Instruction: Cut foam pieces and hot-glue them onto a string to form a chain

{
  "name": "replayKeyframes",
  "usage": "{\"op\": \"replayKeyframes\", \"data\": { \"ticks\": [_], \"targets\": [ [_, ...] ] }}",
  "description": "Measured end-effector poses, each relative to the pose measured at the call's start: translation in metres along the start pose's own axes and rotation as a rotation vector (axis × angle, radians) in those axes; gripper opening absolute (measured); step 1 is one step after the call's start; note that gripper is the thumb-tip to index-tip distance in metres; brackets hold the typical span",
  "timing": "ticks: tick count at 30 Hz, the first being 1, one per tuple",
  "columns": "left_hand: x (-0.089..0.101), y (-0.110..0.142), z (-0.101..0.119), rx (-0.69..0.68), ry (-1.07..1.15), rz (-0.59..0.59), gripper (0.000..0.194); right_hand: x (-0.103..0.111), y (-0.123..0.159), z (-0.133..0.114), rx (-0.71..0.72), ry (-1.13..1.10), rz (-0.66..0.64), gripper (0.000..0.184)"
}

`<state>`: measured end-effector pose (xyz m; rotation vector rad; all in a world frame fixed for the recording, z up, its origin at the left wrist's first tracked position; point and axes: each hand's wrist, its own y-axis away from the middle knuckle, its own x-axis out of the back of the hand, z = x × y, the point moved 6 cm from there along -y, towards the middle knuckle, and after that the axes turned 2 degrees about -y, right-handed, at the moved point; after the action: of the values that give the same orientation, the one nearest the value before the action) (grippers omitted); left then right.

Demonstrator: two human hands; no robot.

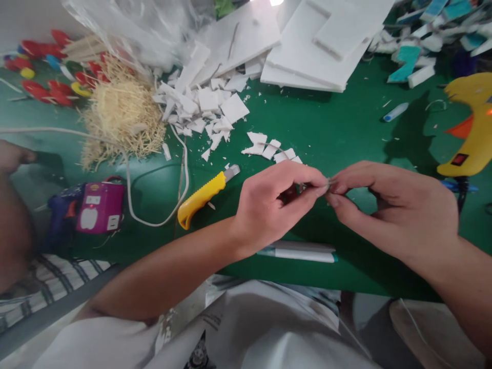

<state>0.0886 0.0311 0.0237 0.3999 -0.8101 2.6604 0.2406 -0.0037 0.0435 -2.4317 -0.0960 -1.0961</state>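
My left hand (274, 207) and my right hand (400, 215) meet fingertip to fingertip above the green table. Each pinches with thumb and forefinger at a tiny greyish thing (329, 183), mostly hidden by the fingers and too small to name. Just beyond my left hand lie a few white foam pieces (271, 147), with a thin curved strand across them. A yellow utility knife (202, 200) rests left of my left hand, blade out. Below the hands, two white pens or markers (303, 252) lie side by side near the table edge.
Foam scraps (207, 105) and white foam sheets (307, 48) lie at the back. At left are a pile of short straw-coloured sticks (125, 110), a white cord (154, 224), a magenta power adapter (100, 206) and another person's hand (15, 155). A yellow glue gun (472, 125) stands right.
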Motion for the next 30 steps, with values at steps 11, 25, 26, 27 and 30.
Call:
{"op": "replayKeyframes", "data": {
  "ticks": [11,25,26,27,30],
  "targets": [
    [-0.002,0.000,0.007,-0.133,-0.262,-0.146,0.011,0.001,-0.001,-0.001,0.053,0.069,-0.012,0.014],
    [-0.019,0.002,-0.027,0.791,0.643,-0.293,0.017,0.003,0.001,0.002,-0.063,0.043,0.046,0.017],
    [-0.020,0.002,-0.026,0.818,0.693,-0.310,0.022,0.003,0.001,0.002,-0.057,0.048,0.048,0.016],
    [-0.021,0.002,-0.026,0.834,0.730,-0.322,0.027,0.002,0.000,0.002,-0.054,0.054,0.044,0.015],
    [-0.021,0.003,-0.026,0.846,0.763,-0.307,0.034,0.000,-0.001,0.004,-0.060,0.067,0.019,0.012]
  ]
}}
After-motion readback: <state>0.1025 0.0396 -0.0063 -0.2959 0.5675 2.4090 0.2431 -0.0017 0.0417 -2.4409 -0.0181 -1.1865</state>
